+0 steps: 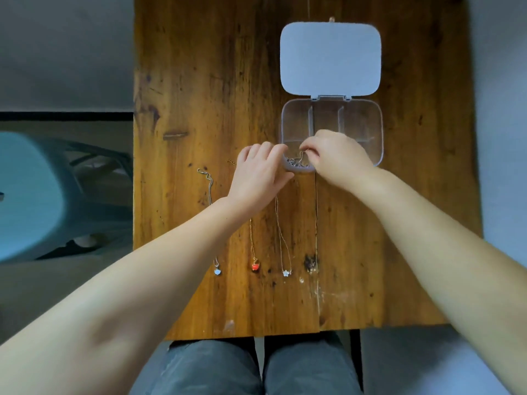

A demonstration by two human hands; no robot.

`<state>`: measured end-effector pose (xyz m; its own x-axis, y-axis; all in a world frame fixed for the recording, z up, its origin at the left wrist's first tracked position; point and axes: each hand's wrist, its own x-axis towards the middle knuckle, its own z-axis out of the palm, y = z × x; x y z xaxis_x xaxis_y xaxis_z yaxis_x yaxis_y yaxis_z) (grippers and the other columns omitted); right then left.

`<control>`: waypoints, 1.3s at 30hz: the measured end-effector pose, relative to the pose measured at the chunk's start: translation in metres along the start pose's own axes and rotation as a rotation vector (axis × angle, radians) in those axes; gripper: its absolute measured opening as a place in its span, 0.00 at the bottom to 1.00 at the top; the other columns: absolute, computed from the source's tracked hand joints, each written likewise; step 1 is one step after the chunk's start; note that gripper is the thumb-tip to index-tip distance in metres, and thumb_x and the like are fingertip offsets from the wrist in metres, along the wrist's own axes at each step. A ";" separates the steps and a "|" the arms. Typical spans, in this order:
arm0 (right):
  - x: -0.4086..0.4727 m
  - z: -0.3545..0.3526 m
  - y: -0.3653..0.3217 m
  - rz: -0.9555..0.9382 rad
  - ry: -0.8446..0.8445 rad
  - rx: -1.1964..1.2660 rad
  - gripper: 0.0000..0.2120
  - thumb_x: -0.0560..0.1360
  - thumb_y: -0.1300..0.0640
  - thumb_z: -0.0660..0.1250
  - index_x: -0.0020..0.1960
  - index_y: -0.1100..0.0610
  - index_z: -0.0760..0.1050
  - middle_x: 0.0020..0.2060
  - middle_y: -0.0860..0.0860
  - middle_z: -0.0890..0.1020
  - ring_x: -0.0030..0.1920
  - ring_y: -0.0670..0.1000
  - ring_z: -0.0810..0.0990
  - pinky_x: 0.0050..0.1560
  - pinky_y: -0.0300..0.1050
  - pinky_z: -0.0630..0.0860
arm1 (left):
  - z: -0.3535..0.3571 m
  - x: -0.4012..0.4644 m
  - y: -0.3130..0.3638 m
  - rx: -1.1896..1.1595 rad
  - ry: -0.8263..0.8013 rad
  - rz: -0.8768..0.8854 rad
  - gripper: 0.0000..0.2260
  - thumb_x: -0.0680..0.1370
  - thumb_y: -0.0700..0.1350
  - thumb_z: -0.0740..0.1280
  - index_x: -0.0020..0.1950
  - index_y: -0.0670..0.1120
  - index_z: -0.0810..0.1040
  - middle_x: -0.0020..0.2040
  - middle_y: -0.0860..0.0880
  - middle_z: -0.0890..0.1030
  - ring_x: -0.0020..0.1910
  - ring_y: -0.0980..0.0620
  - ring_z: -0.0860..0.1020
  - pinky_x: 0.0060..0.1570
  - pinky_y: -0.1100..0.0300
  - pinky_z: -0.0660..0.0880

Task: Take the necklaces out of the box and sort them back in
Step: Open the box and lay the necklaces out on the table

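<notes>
Right hand (339, 158) fingertips pinching chain (299, 159) in box (368, 129) near-left compartment, left hand (258, 172) fingers curled on box corner, three necklaces (281, 238) on table (199, 81) beneath

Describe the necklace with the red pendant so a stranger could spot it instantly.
On the wooden table, three necklaces lie stretched out left of the clear box. The middle one is the red-pendant necklace: gold chain, while its neighbours end in pale, whitish pendants.
</notes>
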<state>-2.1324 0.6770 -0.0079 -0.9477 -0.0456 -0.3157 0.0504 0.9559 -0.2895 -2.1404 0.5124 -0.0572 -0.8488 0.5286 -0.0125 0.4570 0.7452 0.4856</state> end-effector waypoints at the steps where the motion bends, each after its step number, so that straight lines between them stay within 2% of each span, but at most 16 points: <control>1: 0.013 -0.004 0.000 -0.046 -0.102 -0.152 0.13 0.80 0.59 0.59 0.62 0.56 0.76 0.55 0.56 0.80 0.52 0.57 0.80 0.47 0.47 0.76 | 0.001 0.001 0.002 0.016 -0.005 -0.003 0.16 0.76 0.49 0.66 0.61 0.44 0.72 0.58 0.43 0.78 0.58 0.42 0.73 0.65 0.45 0.64; 3: 0.027 -0.011 -0.002 -0.134 -0.189 -0.403 0.12 0.79 0.60 0.60 0.61 0.56 0.75 0.50 0.57 0.81 0.48 0.58 0.80 0.42 0.47 0.76 | 0.002 0.002 0.005 0.038 -0.006 -0.012 0.13 0.77 0.49 0.66 0.58 0.44 0.73 0.56 0.44 0.78 0.58 0.43 0.73 0.65 0.45 0.63; 6: 0.035 -0.016 -0.009 -0.188 -0.225 -0.617 0.08 0.77 0.64 0.63 0.53 0.59 0.78 0.40 0.57 0.79 0.41 0.58 0.79 0.38 0.47 0.74 | 0.002 0.004 0.010 0.043 0.017 -0.044 0.11 0.77 0.49 0.66 0.55 0.45 0.73 0.53 0.45 0.80 0.56 0.44 0.74 0.64 0.46 0.63; 8: 0.037 -0.015 -0.016 -0.174 -0.264 -0.671 0.07 0.76 0.64 0.64 0.50 0.60 0.79 0.37 0.55 0.76 0.38 0.56 0.76 0.36 0.46 0.72 | 0.004 0.004 0.013 0.042 0.036 -0.063 0.10 0.77 0.49 0.66 0.54 0.45 0.74 0.53 0.46 0.80 0.56 0.45 0.74 0.64 0.46 0.63; 11: 0.039 -0.008 -0.025 -0.195 -0.321 -0.739 0.06 0.76 0.60 0.63 0.50 0.57 0.79 0.38 0.53 0.74 0.38 0.55 0.73 0.35 0.45 0.68 | 0.005 0.004 0.016 0.036 0.056 -0.084 0.09 0.76 0.48 0.66 0.54 0.46 0.74 0.52 0.46 0.81 0.56 0.45 0.74 0.64 0.45 0.63; 15: 0.040 -0.003 -0.018 -0.203 -0.274 -0.704 0.07 0.77 0.59 0.63 0.51 0.58 0.78 0.39 0.53 0.75 0.38 0.55 0.73 0.36 0.45 0.68 | 0.004 0.003 0.018 0.030 0.050 -0.100 0.09 0.76 0.48 0.67 0.54 0.46 0.74 0.52 0.46 0.81 0.56 0.45 0.75 0.64 0.45 0.63; 17: 0.038 -0.005 -0.009 -0.190 -0.237 -0.554 0.07 0.76 0.57 0.64 0.50 0.58 0.77 0.39 0.54 0.76 0.38 0.55 0.74 0.35 0.45 0.68 | 0.005 0.003 0.020 0.047 0.047 -0.116 0.10 0.77 0.49 0.66 0.55 0.46 0.74 0.53 0.46 0.80 0.57 0.45 0.74 0.64 0.46 0.63; 19: 0.032 -0.015 0.001 -0.157 -0.241 -0.245 0.05 0.75 0.55 0.63 0.46 0.56 0.75 0.40 0.54 0.78 0.38 0.54 0.75 0.33 0.44 0.69 | 0.002 0.002 0.024 0.061 0.070 -0.141 0.14 0.76 0.51 0.66 0.58 0.46 0.73 0.56 0.44 0.77 0.58 0.44 0.71 0.63 0.46 0.64; 21: 0.020 -0.032 0.008 -0.131 -0.252 0.089 0.06 0.75 0.54 0.62 0.44 0.56 0.74 0.37 0.51 0.78 0.37 0.51 0.77 0.35 0.47 0.74 | -0.007 0.004 0.034 0.015 0.131 -0.120 0.18 0.75 0.50 0.67 0.63 0.46 0.72 0.59 0.43 0.75 0.59 0.43 0.70 0.62 0.48 0.64; 24: -0.011 -0.059 0.016 -0.116 -0.228 0.466 0.06 0.77 0.54 0.61 0.42 0.52 0.74 0.34 0.48 0.79 0.32 0.42 0.81 0.32 0.34 0.77 | -0.024 0.011 0.057 -0.168 0.071 -0.023 0.15 0.76 0.45 0.66 0.62 0.44 0.74 0.61 0.43 0.75 0.62 0.45 0.69 0.61 0.52 0.67; 25: -0.023 -0.065 0.019 -0.116 -0.224 0.553 0.06 0.78 0.54 0.62 0.43 0.51 0.75 0.34 0.48 0.81 0.32 0.41 0.82 0.31 0.33 0.77 | -0.030 0.013 0.064 -0.266 0.013 -0.014 0.11 0.77 0.44 0.65 0.58 0.42 0.77 0.59 0.43 0.76 0.60 0.46 0.71 0.59 0.53 0.70; 27: -0.046 -0.071 0.030 -0.095 -0.178 0.699 0.05 0.78 0.55 0.64 0.46 0.53 0.77 0.36 0.49 0.83 0.36 0.44 0.84 0.34 0.34 0.79 | -0.038 0.015 0.076 -0.454 -0.105 -0.056 0.08 0.78 0.44 0.63 0.48 0.41 0.80 0.48 0.45 0.80 0.48 0.51 0.76 0.48 0.54 0.75; 30: -0.076 -0.062 0.056 0.014 -0.023 0.841 0.05 0.78 0.58 0.65 0.51 0.54 0.79 0.38 0.49 0.84 0.37 0.45 0.84 0.35 0.34 0.78 | -0.043 0.011 0.080 -0.614 -0.167 -0.100 0.13 0.79 0.47 0.61 0.40 0.45 0.79 0.32 0.53 0.77 0.30 0.62 0.72 0.31 0.69 0.68; 32: -0.098 -0.047 0.073 0.128 0.086 0.947 0.06 0.78 0.58 0.65 0.51 0.51 0.79 0.37 0.47 0.83 0.36 0.44 0.82 0.34 0.34 0.77 | -0.043 0.007 0.075 -0.702 -0.211 -0.166 0.14 0.79 0.50 0.61 0.36 0.47 0.77 0.31 0.54 0.76 0.26 0.64 0.71 0.29 0.74 0.66; 36: -0.144 -0.009 0.088 0.348 0.304 1.311 0.05 0.74 0.57 0.68 0.47 0.49 0.82 0.36 0.47 0.82 0.36 0.45 0.79 0.35 0.37 0.76 | -0.033 0.006 0.061 -0.749 -0.320 -0.295 0.17 0.78 0.54 0.61 0.33 0.47 0.73 0.28 0.53 0.73 0.25 0.63 0.69 0.28 0.73 0.70; 39: -0.184 0.025 0.076 0.408 0.325 1.291 0.07 0.72 0.54 0.69 0.49 0.48 0.82 0.38 0.46 0.83 0.37 0.45 0.79 0.37 0.35 0.77 | -0.014 0.008 0.063 -0.674 -0.433 -0.334 0.16 0.78 0.54 0.62 0.33 0.48 0.72 0.27 0.54 0.73 0.25 0.61 0.71 0.29 0.70 0.72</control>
<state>-1.9465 0.7504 0.0054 -0.8166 0.4076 -0.4087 0.4212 -0.0633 -0.9048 -2.1219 0.5578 -0.0148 -0.6716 0.5354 -0.5122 -0.1693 0.5621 0.8096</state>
